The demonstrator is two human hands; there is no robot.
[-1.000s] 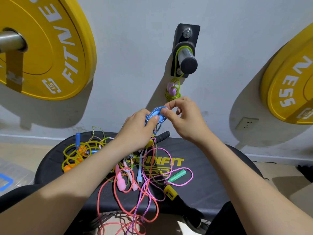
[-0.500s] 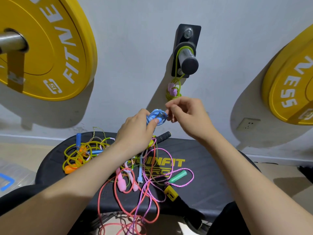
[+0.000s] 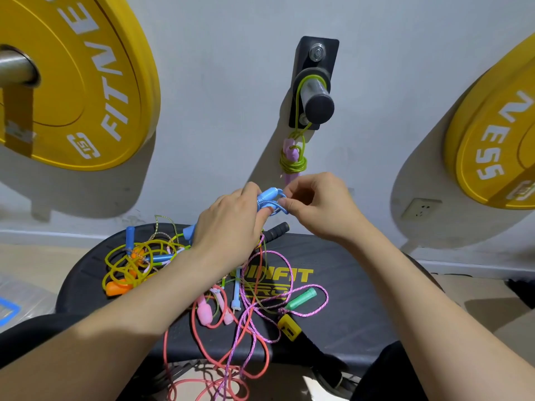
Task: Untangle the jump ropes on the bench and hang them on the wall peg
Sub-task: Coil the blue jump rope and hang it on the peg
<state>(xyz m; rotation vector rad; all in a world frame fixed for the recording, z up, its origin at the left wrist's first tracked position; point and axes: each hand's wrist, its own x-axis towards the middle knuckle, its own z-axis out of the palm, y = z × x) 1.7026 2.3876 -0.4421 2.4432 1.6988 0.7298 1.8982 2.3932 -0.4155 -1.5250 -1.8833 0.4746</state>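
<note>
The left hand (image 3: 231, 227) is closed around a coiled blue jump rope (image 3: 270, 201), its blue handle poking up past the thumb, while the right hand (image 3: 318, 206) pinches a strand of the same cord between thumb and forefinger at the bundle's edge. The bundle is held in the air above the black bench (image 3: 347, 299), just below the wall peg (image 3: 315, 96). A green rope with lilac handles (image 3: 292, 151) already hangs from that peg. On the bench, yellow, pink, purple and coral ropes (image 3: 254, 308) lie tangled, some trailing over the front edge. The cord looks light, limp and thin, likely to spring loose from its coil, so the handles and a wrapped loop seem the surest places to hold.
</note>
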